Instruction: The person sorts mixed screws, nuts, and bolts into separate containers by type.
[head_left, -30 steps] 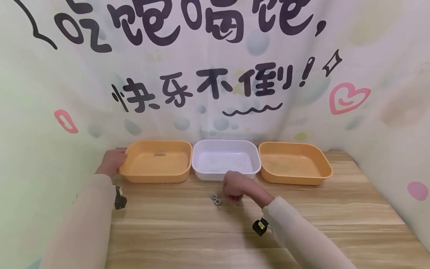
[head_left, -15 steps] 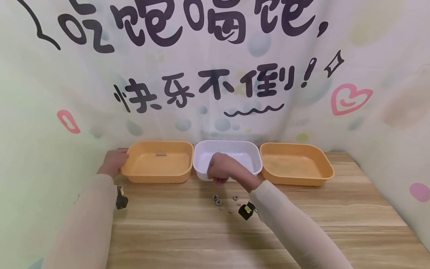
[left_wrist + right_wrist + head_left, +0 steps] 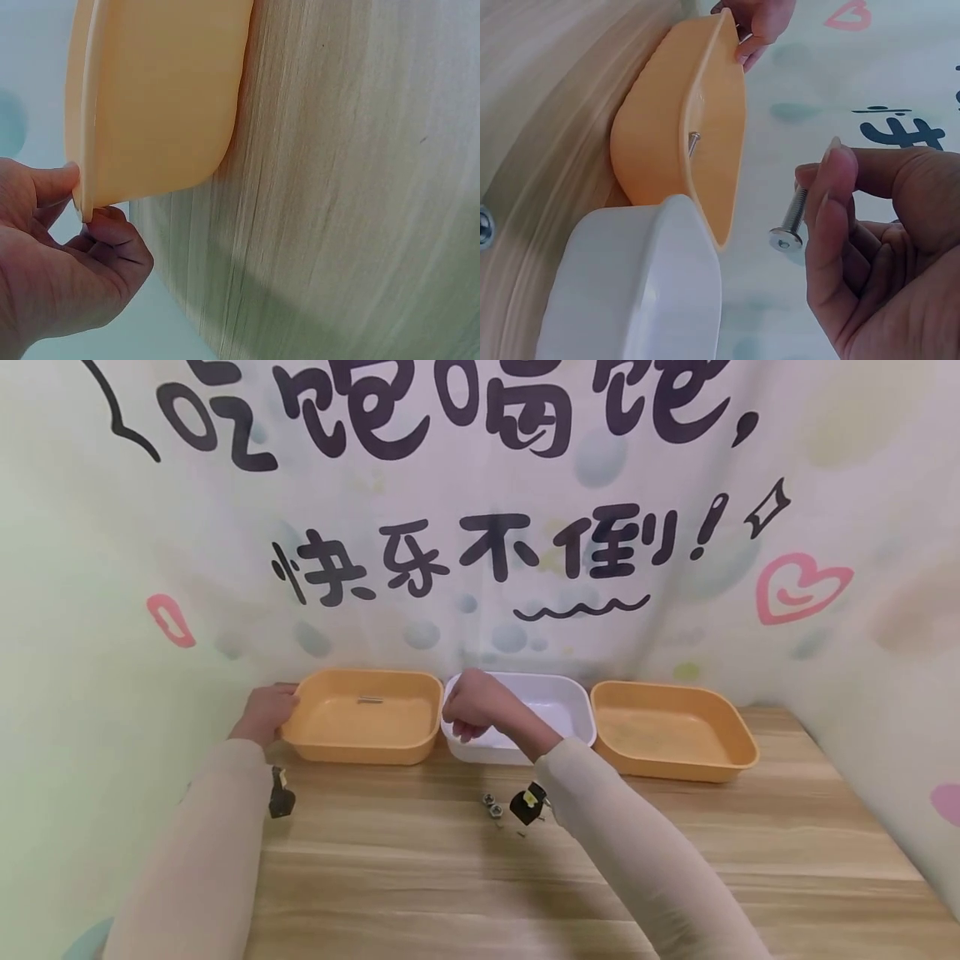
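Observation:
At the left end of the row stands an orange plastic basin (image 3: 362, 753). My left hand (image 3: 266, 712) pinches its outer rim between thumb and curled fingers, as the left wrist view shows. One bolt (image 3: 370, 700) lies inside this basin. My right hand (image 3: 483, 702) is raised above the white basin (image 3: 570, 710), towards its left side. In the right wrist view, thumb and fingers pinch a silver bolt (image 3: 787, 234) by its threaded shank, with the flat socket head pointing down. The head view does not show the held bolt.
A second orange basin (image 3: 675, 768) stands to the right of the white one. Several metal nuts (image 3: 496, 811) and thin small pieces (image 3: 521, 834) lie on the wooden table (image 3: 390, 877). A printed cloth (image 3: 480, 635) hangs behind the basins.
From low over the table in front of the white basin, my right hand has risen and moved left and away, above that basin. My left hand stays on the orange rim.

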Tool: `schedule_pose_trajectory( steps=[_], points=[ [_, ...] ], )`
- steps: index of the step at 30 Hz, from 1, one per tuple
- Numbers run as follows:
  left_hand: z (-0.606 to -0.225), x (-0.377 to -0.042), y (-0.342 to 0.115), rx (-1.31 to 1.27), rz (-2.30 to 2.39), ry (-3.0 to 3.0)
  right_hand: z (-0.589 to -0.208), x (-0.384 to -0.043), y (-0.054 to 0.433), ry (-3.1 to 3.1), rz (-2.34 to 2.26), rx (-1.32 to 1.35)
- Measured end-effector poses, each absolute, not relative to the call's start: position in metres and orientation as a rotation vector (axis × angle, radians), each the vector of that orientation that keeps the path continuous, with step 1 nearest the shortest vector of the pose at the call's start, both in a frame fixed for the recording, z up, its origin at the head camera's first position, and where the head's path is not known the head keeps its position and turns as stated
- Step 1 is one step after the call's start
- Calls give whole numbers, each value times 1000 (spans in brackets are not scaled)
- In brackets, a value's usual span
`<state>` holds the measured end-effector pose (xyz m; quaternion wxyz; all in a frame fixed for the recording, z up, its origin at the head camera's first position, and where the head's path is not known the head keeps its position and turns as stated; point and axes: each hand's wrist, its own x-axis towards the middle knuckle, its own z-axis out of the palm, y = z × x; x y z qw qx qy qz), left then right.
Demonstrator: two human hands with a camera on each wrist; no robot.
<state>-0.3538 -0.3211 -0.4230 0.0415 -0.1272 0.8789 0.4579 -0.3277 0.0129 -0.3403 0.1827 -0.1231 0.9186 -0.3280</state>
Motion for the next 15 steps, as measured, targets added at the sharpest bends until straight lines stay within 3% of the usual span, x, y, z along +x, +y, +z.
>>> schedule_pose_trajectory(
  steps=[15],
  points=[
    [-427, -357, -327, -392, 1508, 2647, -325, -332, 5, 2614, -1173, -193]
  ],
)
